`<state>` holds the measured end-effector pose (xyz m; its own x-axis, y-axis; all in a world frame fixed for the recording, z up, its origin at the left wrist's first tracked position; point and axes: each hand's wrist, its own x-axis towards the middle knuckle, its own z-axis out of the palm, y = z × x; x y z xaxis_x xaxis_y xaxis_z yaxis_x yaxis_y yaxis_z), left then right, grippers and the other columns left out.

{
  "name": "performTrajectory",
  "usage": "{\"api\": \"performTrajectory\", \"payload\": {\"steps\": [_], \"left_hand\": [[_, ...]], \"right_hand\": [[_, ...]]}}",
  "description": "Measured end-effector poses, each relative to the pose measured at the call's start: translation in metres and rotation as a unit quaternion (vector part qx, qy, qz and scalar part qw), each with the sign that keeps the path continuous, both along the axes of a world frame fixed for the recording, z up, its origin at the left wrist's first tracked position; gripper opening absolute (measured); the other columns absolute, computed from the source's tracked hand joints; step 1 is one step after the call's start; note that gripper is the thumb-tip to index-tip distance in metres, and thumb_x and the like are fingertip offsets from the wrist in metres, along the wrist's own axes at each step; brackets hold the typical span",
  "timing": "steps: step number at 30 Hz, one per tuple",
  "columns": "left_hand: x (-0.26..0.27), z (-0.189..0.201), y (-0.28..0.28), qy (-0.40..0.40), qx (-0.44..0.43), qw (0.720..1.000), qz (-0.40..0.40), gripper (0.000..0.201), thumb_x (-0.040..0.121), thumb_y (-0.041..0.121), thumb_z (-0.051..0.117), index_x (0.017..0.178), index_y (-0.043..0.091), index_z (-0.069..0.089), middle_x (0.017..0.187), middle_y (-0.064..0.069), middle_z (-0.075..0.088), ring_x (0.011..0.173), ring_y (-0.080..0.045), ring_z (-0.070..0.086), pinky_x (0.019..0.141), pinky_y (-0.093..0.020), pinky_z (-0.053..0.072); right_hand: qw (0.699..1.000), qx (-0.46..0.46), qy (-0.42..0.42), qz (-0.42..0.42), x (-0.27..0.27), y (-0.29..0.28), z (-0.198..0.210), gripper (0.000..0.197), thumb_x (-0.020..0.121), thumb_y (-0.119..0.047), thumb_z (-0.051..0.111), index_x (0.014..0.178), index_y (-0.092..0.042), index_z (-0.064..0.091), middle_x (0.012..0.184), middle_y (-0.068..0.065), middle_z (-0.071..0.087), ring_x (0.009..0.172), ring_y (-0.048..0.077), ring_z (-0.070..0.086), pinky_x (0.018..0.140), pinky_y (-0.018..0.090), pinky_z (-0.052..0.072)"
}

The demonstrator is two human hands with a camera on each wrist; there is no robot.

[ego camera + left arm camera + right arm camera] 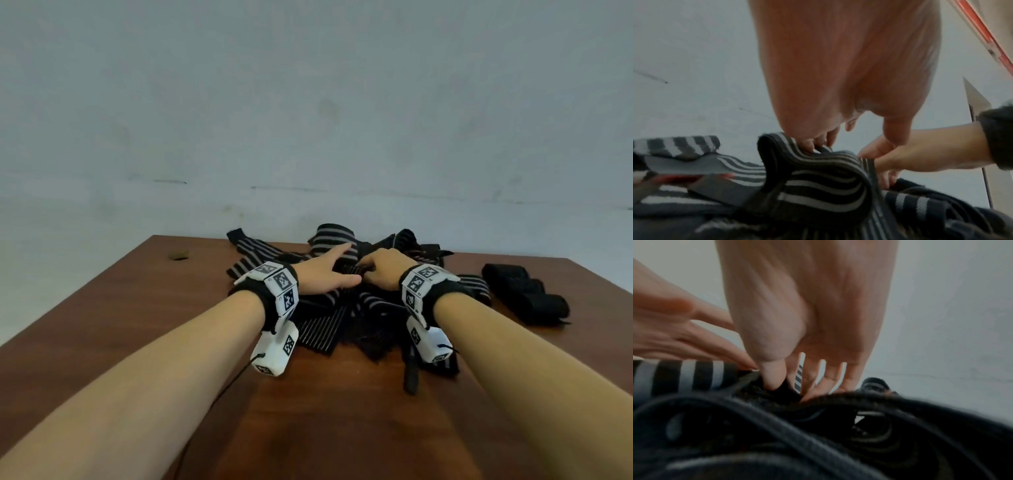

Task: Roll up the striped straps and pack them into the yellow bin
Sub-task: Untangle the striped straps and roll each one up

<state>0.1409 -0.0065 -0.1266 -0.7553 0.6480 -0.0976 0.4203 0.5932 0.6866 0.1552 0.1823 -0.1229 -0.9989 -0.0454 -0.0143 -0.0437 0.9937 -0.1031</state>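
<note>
A plain indoor workroom: a brown wooden table (102, 325) stands against a bare, scuffed pale wall (308, 102).

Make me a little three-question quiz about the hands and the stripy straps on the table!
1. True or false: the yellow bin shows in the head view.
2. Which hand curls its fingers into the striped straps? A left hand B right hand
3. Fill in: the plain black rolls lie to the ___ of the pile on the table.

Key: 1 false; 2 B; 3 right.
</note>
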Motion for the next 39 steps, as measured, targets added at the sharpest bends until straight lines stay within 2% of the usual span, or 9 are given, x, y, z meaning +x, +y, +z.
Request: {"api": "performTrajectory", "payload": {"steps": [5, 10, 14, 18, 21, 26, 31, 34, 39], "left_hand": [[-0.021, -0.003, -0.007, 0.074, -0.108, 0.991, 0.019, 0.08, 0.105, 0.044, 0.055, 0.166, 0.021, 0.009, 0.174, -0.007, 0.005, 0.16, -0.03, -0.007, 0.127, -0.041, 0.003], [-0.038, -0.01, -0.022, 0.113, -0.169, 0.978, 0.042, 0.084, 0.101, 0.05, 0.059, 0.164, 0.013, 0.018, 0.172, -0.009, 0.017, 0.159, -0.03, 0.011, 0.127, -0.039, 0.008], [-0.042, -0.01, -0.022, 0.113, -0.043, 0.99, 0.075, 0.08, 0.091, 0.056, 0.067, 0.157, 0.016, 0.042, 0.162, -0.007, 0.041, 0.151, -0.027, 0.035, 0.127, -0.044, 0.021], [-0.027, 0.008, -0.003, -0.086, 0.344, 0.923, 0.15, 0.07, 0.104, 0.066, 0.032, 0.13, 0.01, 0.066, 0.133, -0.011, 0.069, 0.127, -0.027, 0.063, 0.118, -0.047, 0.04], [-0.014, 0.026, 0.003, -0.3, 0.436, 0.84, 0.122, 0.08, 0.097, 0.077, 0.037, 0.124, 0.007, 0.063, 0.114, -0.013, 0.075, 0.098, -0.026, 0.075, 0.09, -0.043, 0.06], [-0.008, 0.032, 0.003, -0.248, 0.437, 0.841, 0.202, 0.012, 0.096, 0.001, 0.064, 0.108, 0.002, 0.066, 0.086, -0.011, 0.076, 0.066, -0.019, 0.072, 0.052, -0.029, 0.058], [-0.033, 0.033, -0.026, -0.179, 0.539, 0.742, 0.357, 0.015, 0.083, -0.013, 0.056, 0.088, -0.001, 0.062, 0.102, -0.02, 0.067, 0.099, -0.039, 0.07, 0.081, -0.048, 0.062], [-0.031, 0.032, -0.04, -0.208, 0.485, 0.788, 0.317, 0.009, 0.088, 0.004, 0.061, 0.096, 0.002, 0.066, 0.104, -0.017, 0.068, 0.089, -0.031, 0.07, 0.081, -0.041, 0.06], [-0.006, 0.022, -0.035, -0.241, 0.319, 0.9, 0.171, 0.013, 0.094, 0.014, 0.07, 0.104, 0.006, 0.073, 0.103, -0.011, 0.076, 0.091, -0.025, 0.07, 0.08, -0.034, 0.056]], "right_hand": [[0.957, -0.226, 0.167, -0.071, -0.009, 0.017, -0.001, 0.028, 0.099, -0.01, 0.045, 0.102, -0.02, 0.071, 0.093, 0.007, 0.072, 0.092, 0.03, 0.069, 0.085, 0.036, 0.054], [0.808, -0.497, 0.304, -0.09, 0.001, 0.019, 0.04, 0.025, 0.103, -0.009, 0.046, 0.09, -0.011, 0.067, 0.081, 0.003, 0.067, 0.075, 0.019, 0.063, 0.071, 0.033, 0.058], [0.711, -0.648, 0.271, -0.029, 0.021, 0.01, 0.075, 0.028, 0.101, -0.001, 0.046, 0.096, -0.01, 0.072, 0.085, 0.001, 0.073, 0.073, 0.009, 0.069, 0.069, 0.024, 0.058], [0.775, -0.612, 0.16, 0.017, 0.031, 0.0, 0.07, 0.022, 0.094, 0.006, 0.052, 0.087, -0.004, 0.07, 0.085, 0.005, 0.069, 0.072, 0.007, 0.064, 0.062, 0.017, 0.05], [0.809, -0.579, 0.075, 0.064, 0.04, -0.005, 0.051, 0.019, 0.092, 0.008, 0.057, 0.082, 0.0, 0.071, 0.069, -0.003, 0.07, 0.06, 0.003, 0.062, 0.058, 0.016, 0.047], [0.841, -0.53, 0.043, 0.099, 0.04, -0.007, 0.034, 0.032, 0.089, 0.003, 0.068, 0.117, -0.009, 0.076, 0.116, 0.003, 0.078, 0.112, 0.016, 0.072, 0.103, 0.032, 0.054], [0.873, -0.452, 0.172, -0.066, 0.03, -0.014, 0.01, 0.018, 0.089, -0.014, 0.078, 0.097, -0.016, 0.062, 0.098, 0.005, 0.069, 0.079, 0.021, 0.07, 0.075, 0.033, 0.062], [0.955, -0.291, -0.037, -0.047, 0.025, -0.024, -0.005, 0.009, 0.095, -0.007, 0.068, 0.094, -0.015, 0.063, 0.085, 0.003, 0.066, 0.07, 0.013, 0.063, 0.06, 0.025, 0.057], [0.993, -0.102, -0.02, -0.053, 0.021, -0.045, -0.009, 0.029, 0.082, -0.013, 0.08, 0.103, -0.015, 0.06, 0.118, 0.009, 0.069, 0.106, 0.025, 0.065, 0.09, 0.034, 0.053]]}}
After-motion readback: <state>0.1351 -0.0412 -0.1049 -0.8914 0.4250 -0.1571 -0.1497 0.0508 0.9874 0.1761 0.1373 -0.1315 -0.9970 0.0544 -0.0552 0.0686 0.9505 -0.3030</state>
